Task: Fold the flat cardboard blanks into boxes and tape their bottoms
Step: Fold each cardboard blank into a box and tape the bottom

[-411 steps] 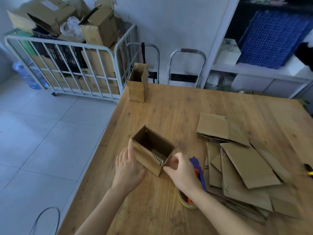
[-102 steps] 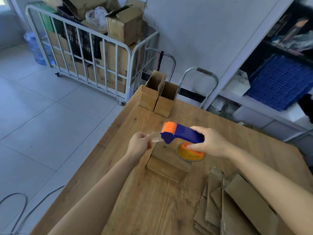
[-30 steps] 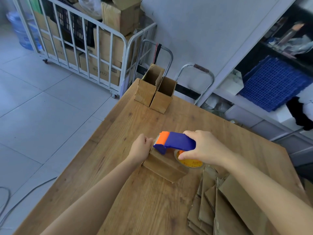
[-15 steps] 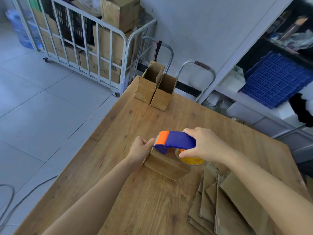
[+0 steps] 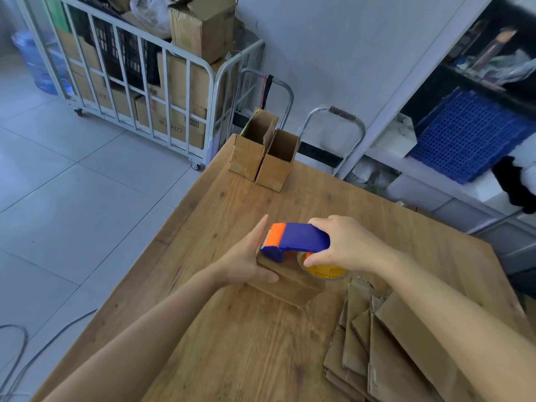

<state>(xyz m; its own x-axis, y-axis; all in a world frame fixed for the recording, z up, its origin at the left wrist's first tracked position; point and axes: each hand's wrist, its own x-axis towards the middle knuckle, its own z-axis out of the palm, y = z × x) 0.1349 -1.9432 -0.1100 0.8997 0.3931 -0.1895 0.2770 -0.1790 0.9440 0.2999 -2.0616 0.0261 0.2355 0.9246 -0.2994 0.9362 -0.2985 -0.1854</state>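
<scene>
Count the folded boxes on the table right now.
3. One box and its neighbour stand open, side by side, at the table's far edge; the third sits under the tape dispenser, steadied by the left hand. None seems hidden.

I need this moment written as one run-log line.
step: taping bottom of box | left hand: flat against box end | right hand: grips tape dispenser on box | aside: two upright boxes, far corner | waiting: flat blanks

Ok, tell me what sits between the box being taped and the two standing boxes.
Head view: only bare tabletop between the box and the standing boxes.
</scene>
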